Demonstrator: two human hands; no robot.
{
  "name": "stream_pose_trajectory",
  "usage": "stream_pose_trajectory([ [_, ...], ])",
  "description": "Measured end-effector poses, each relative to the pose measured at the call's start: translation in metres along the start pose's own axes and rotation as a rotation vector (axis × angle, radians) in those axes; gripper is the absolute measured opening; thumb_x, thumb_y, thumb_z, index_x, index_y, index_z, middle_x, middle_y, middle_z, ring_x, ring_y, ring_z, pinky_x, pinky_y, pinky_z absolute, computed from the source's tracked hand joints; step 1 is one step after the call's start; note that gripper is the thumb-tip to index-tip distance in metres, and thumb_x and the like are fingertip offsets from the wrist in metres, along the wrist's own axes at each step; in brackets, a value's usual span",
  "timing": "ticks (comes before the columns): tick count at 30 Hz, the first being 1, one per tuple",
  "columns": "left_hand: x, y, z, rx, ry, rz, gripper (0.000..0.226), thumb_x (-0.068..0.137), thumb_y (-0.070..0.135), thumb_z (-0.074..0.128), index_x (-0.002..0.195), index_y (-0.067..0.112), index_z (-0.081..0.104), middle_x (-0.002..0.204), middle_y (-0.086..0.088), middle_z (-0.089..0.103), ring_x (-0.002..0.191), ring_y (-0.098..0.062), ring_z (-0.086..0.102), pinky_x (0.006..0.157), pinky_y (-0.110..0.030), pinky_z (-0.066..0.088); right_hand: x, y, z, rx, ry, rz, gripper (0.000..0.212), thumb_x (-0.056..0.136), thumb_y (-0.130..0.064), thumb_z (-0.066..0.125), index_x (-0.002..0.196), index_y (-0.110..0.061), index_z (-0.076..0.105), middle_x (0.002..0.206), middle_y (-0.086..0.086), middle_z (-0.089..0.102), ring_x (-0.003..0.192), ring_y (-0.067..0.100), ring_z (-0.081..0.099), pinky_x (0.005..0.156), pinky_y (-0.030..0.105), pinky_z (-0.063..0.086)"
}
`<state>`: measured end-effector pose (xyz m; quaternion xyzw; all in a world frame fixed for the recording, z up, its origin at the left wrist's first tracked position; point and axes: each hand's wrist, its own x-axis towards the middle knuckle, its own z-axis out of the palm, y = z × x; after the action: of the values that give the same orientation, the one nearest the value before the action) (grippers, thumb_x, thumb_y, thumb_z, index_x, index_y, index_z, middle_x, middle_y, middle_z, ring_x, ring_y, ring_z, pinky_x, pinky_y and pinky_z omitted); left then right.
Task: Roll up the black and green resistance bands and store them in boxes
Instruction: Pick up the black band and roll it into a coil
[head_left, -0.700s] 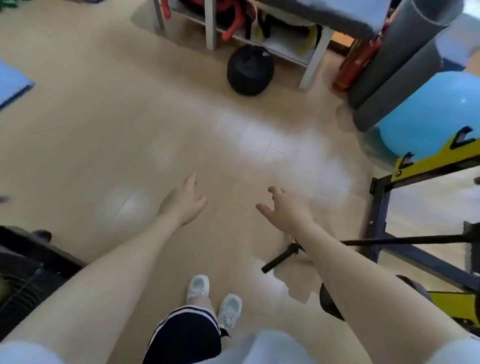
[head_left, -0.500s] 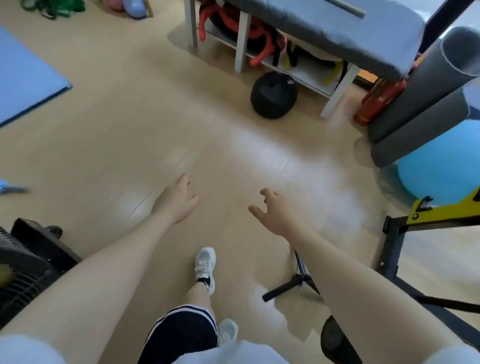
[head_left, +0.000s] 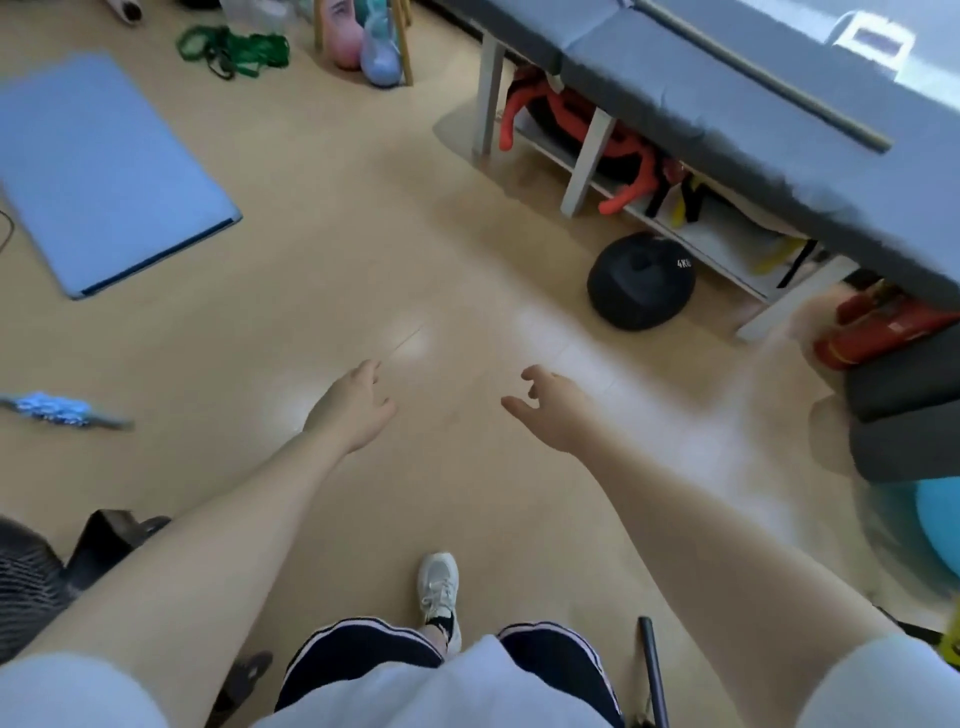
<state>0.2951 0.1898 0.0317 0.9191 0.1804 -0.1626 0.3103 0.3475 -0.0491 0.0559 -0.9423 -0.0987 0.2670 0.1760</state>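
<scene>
While both arms reach forward over the floor, neither hand holds anything. Left hand: fingers relaxed, nearly straight, palm down, nothing in it. Right hand: fingers loosely curled, thumb out toward the left hand, also empty.

Green resistance bands lie in a loose tangled heap on the floor, well ahead of the left hand and off to its left, near the far edge of view. Can't make out a separate black band in that heap; too small and blurred. No box identifiable.

Blue mat sits ahead-left of the left hand, between it and the green heap. Black medicine ball is ahead-right of the right hand, touching the floor beside the grey padded bench. One white sneaker is on the floor behind and between the two hands.
</scene>
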Motion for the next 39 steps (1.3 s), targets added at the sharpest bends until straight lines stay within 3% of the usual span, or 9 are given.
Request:
stream_pose_trajectory([
  [7, 0.118, 0.054, -0.030, -0.100, -0.052, 0.083, 0.060, 0.089, 0.024, 0.049, 0.144, 0.017, 0.025, 0.140, 0.000, 0.043, 0.116, -0.020, 0.048, 0.096, -0.033, 0.041, 0.121, -0.006, -0.071, 0.222, 0.014, 0.092, 0.057, 0.092, -0.044, 0.049, 0.137, -0.012, 0.034, 0.120, 0.008, 0.055, 0.100, 0.022, 0.054, 0.084, 0.032, 0.041],
  [13, 0.244, 0.096, -0.060, -0.157, -0.035, 0.072, 0.060, 0.090, 0.025, 0.050, 0.144, 0.020, 0.024, 0.140, 0.002, 0.044, 0.117, -0.017, 0.048, 0.096, -0.032, 0.041, 0.262, -0.003, -0.138, 0.101, 0.021, 0.046, 0.059, 0.090, -0.049, 0.049, 0.136, -0.014, 0.036, 0.107, 0.002, 0.057, 0.095, 0.021, 0.056, 0.087, 0.038, 0.048],
  [19, 0.352, 0.111, -0.120, -0.227, 0.011, -0.087, 0.055, 0.092, 0.025, 0.049, 0.143, 0.022, 0.027, 0.137, 0.002, 0.045, 0.113, -0.018, 0.050, 0.093, -0.035, 0.044, 0.397, -0.032, -0.211, 0.028, -0.085, -0.022, 0.060, 0.090, -0.052, 0.046, 0.136, -0.016, 0.034, 0.104, -0.001, 0.053, 0.091, 0.021, 0.055, 0.083, 0.037, 0.050],
  [25, 0.431, 0.077, -0.196, -0.276, 0.152, -0.233, 0.052, 0.092, 0.021, 0.049, 0.141, 0.016, 0.032, 0.136, -0.002, 0.048, 0.112, -0.021, 0.051, 0.091, -0.030, 0.040, 0.516, -0.111, -0.230, -0.046, -0.206, -0.161, 0.058, 0.089, -0.050, 0.050, 0.134, -0.015, 0.039, 0.124, 0.007, 0.055, 0.114, 0.024, 0.051, 0.090, 0.034, 0.043],
  [32, 0.544, -0.001, -0.287, -0.311, 0.226, -0.342, 0.051, 0.093, 0.020, 0.049, 0.140, 0.015, 0.034, 0.134, -0.004, 0.050, 0.111, -0.021, 0.052, 0.087, -0.028, 0.040, 0.648, -0.243, -0.227, -0.046, -0.346, -0.353, 0.055, 0.088, -0.048, 0.053, 0.132, -0.015, 0.043, 0.122, 0.004, 0.056, 0.109, 0.022, 0.053, 0.082, 0.028, 0.040],
  [39, 0.665, -0.044, -0.401, -0.286, 0.147, -0.356, 0.049, 0.093, 0.021, 0.048, 0.140, 0.014, 0.035, 0.133, -0.005, 0.050, 0.106, -0.020, 0.052, 0.089, -0.028, 0.040, 0.775, -0.351, -0.265, -0.026, -0.337, -0.320, 0.052, 0.090, -0.044, 0.052, 0.132, -0.013, 0.043, 0.126, 0.006, 0.053, 0.112, 0.022, 0.051, 0.082, 0.026, 0.037],
])
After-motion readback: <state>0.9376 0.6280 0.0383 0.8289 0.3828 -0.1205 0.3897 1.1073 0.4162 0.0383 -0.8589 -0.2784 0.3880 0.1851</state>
